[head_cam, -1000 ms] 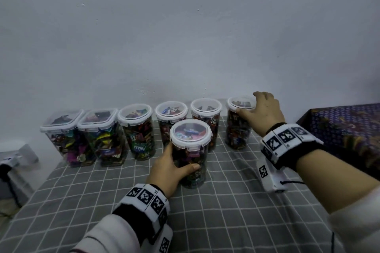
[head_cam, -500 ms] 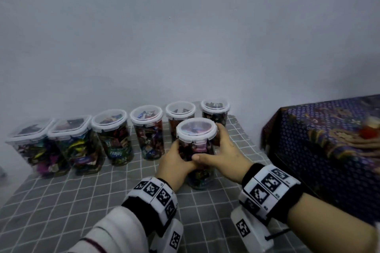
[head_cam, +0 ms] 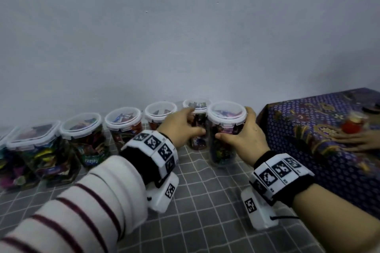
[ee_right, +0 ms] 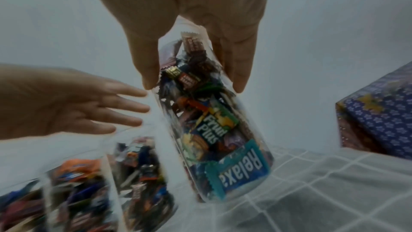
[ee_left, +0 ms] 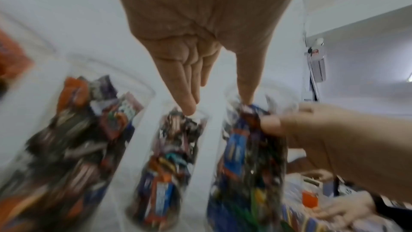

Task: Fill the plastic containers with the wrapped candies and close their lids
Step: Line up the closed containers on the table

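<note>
A row of clear lidded containers full of wrapped candies (head_cam: 123,129) stands along the wall on the grey checked cloth (head_cam: 205,201). My right hand (head_cam: 242,135) grips one more round container (head_cam: 223,150) at the row's right end, thumb on its near side and fingers round the far side. Its white-rimmed lid (head_cam: 226,113) is on. In the right wrist view the same container (ee_right: 214,130) shows "Fruit Plus" and "Relaxa" wrappers. My left hand (head_cam: 183,125) lies at its left side with fingers straight, between it and the neighbouring container (head_cam: 197,107); the thumb (ee_left: 244,94) touches it.
A block covered in blue patterned cloth (head_cam: 320,129) stands close to the right of the held container. Another person's hand (head_cam: 359,141) rests on it by a small red object (head_cam: 351,125). A white wall runs right behind the row.
The container has moved from in front of the row to its right end. My right hand came off the end container and now grips this one. My left hand's fingers have straightened.
</note>
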